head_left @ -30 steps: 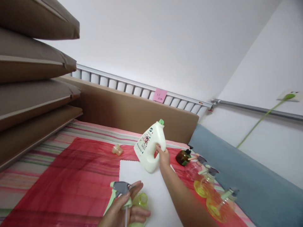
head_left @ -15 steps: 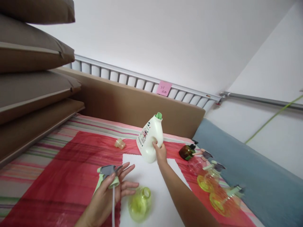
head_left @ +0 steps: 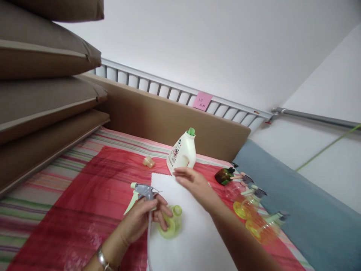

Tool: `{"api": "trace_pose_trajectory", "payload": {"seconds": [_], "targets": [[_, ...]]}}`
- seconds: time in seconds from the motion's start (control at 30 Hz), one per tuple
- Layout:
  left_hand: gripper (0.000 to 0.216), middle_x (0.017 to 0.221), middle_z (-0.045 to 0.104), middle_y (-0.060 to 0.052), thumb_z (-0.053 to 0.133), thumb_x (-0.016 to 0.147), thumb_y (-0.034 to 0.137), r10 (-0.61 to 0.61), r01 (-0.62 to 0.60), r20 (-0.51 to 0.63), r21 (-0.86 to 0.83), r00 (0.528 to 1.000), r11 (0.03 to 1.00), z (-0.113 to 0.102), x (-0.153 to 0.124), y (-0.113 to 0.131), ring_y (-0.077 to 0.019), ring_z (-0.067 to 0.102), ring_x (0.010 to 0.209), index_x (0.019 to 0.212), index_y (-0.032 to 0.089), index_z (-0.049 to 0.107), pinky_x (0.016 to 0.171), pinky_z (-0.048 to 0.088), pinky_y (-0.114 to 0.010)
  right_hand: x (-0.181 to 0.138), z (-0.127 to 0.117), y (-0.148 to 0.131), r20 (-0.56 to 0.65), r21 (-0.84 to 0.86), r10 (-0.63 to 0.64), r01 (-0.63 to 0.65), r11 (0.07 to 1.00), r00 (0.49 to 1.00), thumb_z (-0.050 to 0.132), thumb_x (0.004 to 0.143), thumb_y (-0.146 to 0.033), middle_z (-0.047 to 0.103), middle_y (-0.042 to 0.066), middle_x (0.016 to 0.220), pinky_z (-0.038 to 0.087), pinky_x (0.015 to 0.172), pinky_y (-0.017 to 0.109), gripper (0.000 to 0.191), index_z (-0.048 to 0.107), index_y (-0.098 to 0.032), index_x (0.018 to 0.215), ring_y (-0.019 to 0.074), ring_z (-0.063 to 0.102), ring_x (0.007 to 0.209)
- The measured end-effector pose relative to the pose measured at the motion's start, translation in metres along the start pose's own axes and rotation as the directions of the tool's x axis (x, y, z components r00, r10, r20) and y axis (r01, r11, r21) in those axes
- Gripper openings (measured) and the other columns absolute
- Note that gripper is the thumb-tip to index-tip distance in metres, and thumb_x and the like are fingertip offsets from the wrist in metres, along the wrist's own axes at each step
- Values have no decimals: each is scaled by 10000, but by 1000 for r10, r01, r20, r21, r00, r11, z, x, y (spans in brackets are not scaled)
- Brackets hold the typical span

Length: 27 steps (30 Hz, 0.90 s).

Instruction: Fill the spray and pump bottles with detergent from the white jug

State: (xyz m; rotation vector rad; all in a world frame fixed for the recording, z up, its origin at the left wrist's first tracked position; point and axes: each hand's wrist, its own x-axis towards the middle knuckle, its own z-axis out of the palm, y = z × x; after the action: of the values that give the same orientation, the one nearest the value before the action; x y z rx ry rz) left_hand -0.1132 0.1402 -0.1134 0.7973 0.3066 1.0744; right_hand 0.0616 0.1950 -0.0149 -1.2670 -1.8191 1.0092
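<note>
A grey and pale green trigger spray head (head_left: 143, 189) with a thin dip tube is held in my left hand (head_left: 137, 216), between thumb and palm. The other fingers of that hand reach over a small translucent yellow-green bottle (head_left: 178, 222) with an uncovered neck, standing on a white sheet (head_left: 200, 237). I cannot tell whether they touch it. My right hand (head_left: 197, 188) is open, fingers stretched out, just in front of a white detergent jug (head_left: 186, 150). The jug stands upright, its green spout uncapped. Left of it lies a pale beige cap (head_left: 149, 162).
On the right stand a brown bottle (head_left: 223, 176) and several spray bottles, one of them yellow (head_left: 255, 229). A red cloth (head_left: 81, 192) covers the striped one. Brown stacked cushions (head_left: 50, 98) rise at the left; a brown panel (head_left: 146, 120) and radiator are behind.
My right hand has let go of the jug, which now stands at the sheet's far edge, and has drawn back. My left hand, with the spray head, has come over the yellow-green bottle.
</note>
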Motion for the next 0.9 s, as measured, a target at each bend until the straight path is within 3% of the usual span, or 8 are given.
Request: {"api": "trace_pose_trajectory", "payload": {"seconds": [0.1,0.2,0.3,0.37,0.5,0.6,0.7,0.9], "targets": [[242,673,694,-111,482,801,303,-79,69,99,99,992,993,11,-5,-6,-172,612,452,773,101,612,566,457,-306,-22,29,-33,275,-86,-12,37,996,961,656,680,-346,650,44,1045,434,868,344,393,601,-229,1051,200,577,984],[370,566,658,-89,485,792,377,-156,116,147,251,977,961,20,-10,-13,-143,580,414,659,73,648,551,449,-277,-39,49,-38,318,-126,-16,58,990,948,670,640,-229,664,0,944,454,787,291,361,622,-247,997,180,599,885],[398,548,630,-55,474,810,400,-241,173,156,356,958,918,24,-13,-20,-125,565,415,656,80,654,597,460,-287,-52,55,-30,245,-153,26,12,988,969,619,629,-138,656,-25,851,458,691,255,331,628,-250,941,166,603,800],[320,643,658,-54,524,792,399,-264,187,174,364,949,912,24,-14,-22,-126,581,452,796,100,639,615,462,-300,-59,48,-28,224,-134,72,-42,990,972,597,633,-124,636,-35,752,454,628,243,258,630,-231,865,149,596,702],[437,892,674,-106,638,699,444,-145,71,200,338,969,939,17,-11,-17,-204,635,756,1000,135,570,716,454,-334,-67,1,-45,56,-44,86,-84,995,995,636,640,-186,600,-29,692,454,598,245,131,607,-193,767,134,566,641],[404,987,654,-120,529,772,483,17,-37,52,420,998,907,8,-4,-9,-232,593,930,987,145,586,805,429,-355,-75,-44,-68,-198,-28,18,-24,999,980,650,681,-283,627,4,789,469,673,276,191,606,-190,843,154,583,721],[350,1036,631,-107,507,790,454,170,-55,-148,575,974,816,-1,4,-8,-244,549,1026,961,163,598,875,409,-372,-81,-67,-83,-387,-100,-78,43,994,919,649,704,-325,633,8,768,476,680,285,203,599,-195,851,153,591,702],[378,1139,583,-100,567,745,420,190,23,-219,710,957,704,-4,12,-25,-252,530,1057,1043,186,574,929,391,-403,-78,-58,-73,-373,-273,-159,56,960,914,615,724,-333,637,20,744,479,643,315,214,599,-185,879,172,603,667]]}}
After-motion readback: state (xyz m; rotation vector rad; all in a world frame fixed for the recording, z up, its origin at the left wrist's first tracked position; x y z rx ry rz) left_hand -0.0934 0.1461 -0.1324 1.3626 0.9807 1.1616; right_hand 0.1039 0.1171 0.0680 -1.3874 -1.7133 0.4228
